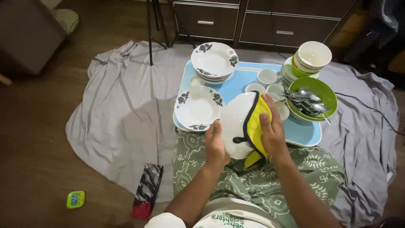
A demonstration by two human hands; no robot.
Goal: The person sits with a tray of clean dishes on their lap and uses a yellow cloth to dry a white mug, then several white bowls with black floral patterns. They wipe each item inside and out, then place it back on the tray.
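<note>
My left hand (216,145) grips the lower left edge of a white plate (234,122), which is tilted up over my lap. Against the plate's right side my right hand (273,128) presses a yellow cloth with black trim (254,126). Just beyond the plate lies a light blue tray (301,131) on the floor. On its near left corner rests a white plate with black flower print (198,107). A stack of similar plates (214,61) stands at the tray's far left.
Small white cups (267,77) sit mid-tray. A green bowl holding several spoons (315,99) and stacked bowls (311,57) stand at the right. A grey sheet (122,105) covers the floor. A small green timer (76,199) and a dark folded item (147,190) lie at left. Drawers (206,19) stand behind.
</note>
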